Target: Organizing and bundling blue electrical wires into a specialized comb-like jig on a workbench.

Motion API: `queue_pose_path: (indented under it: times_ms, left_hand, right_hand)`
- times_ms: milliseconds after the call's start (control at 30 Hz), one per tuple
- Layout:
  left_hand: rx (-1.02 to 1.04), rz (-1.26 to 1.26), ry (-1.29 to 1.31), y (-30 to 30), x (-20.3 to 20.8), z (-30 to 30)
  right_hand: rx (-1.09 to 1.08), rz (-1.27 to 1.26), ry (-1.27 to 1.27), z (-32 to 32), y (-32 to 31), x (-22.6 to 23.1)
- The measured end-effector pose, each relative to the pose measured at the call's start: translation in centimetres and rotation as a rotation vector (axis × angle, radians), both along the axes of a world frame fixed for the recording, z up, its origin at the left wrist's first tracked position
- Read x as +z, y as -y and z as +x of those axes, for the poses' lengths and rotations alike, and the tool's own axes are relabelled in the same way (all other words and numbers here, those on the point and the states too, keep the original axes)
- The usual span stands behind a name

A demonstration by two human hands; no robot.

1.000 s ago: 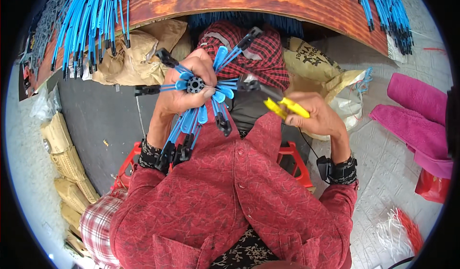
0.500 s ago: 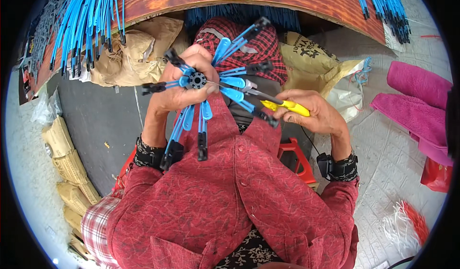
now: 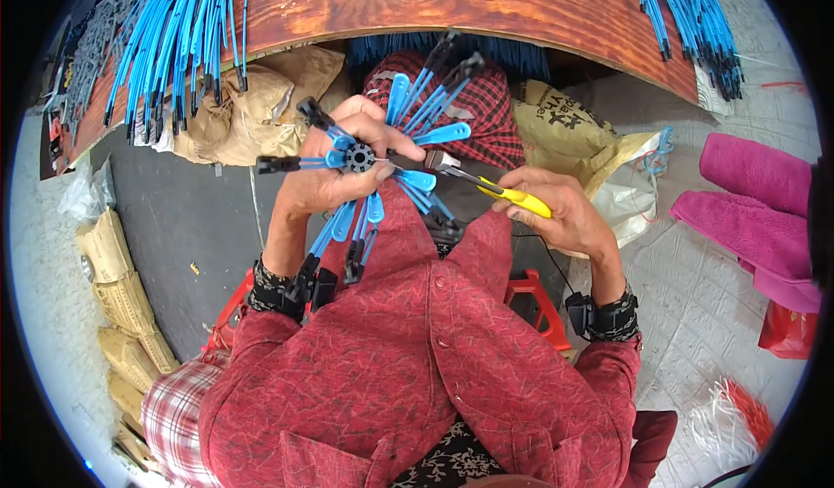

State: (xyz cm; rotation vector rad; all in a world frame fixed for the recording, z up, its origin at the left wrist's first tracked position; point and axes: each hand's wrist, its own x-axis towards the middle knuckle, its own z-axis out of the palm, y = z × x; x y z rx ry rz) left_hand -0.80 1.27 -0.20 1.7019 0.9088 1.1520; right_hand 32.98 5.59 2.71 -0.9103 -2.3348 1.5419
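Observation:
My left hand [image 3: 334, 162] grips a round black hub [image 3: 359, 158], its fingers wrapped around it. From the hub, several blue plastic arms [image 3: 328, 232] with black ends spread out in a rough star. My right hand [image 3: 569, 214] is closed around yellow-handled pliers [image 3: 526, 201], whose grey metal jaws point left toward the hub. The jaw tips sit just right of the left thumb, among the blue arms. A thin wire seems to run near the thumb from the hub toward the tips, but its end is too small to make out.
A wooden board [image 3: 347, 6] spans the far side, with bundles of blue rods [image 3: 178, 53] hanging over its left and right ends. Paper sacks [image 3: 274, 97] lie beneath. Pink towels [image 3: 756, 188] are at right; a red stool [image 3: 534, 292] shows behind my right side.
The blue arms have shifted around the hub, with more now fanned at the upper right. My right hand and the pliers have moved slightly left and down.

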Motion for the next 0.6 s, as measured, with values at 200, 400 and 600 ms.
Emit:
queue_pose_path:
  times_ms: [200, 400, 600]
  left_hand:
    - [-0.001, -0.002, -0.031, -0.1, -0.3, 0.1]
    - [-0.034, 0.058, -0.099, -0.9, -0.9, 0.7]
    - [0.025, 0.022, -0.068, -0.8, -0.4, 1.0]
  right_hand:
    - [0.031, 0.069, -0.027, -1.3, -0.5, 0.6]
    - [0.013, 0.356, 0.044, -1.9, -0.7, 2.1]
    - [0.111, 0.596, 0.203, -1.8, -1.5, 4.9]
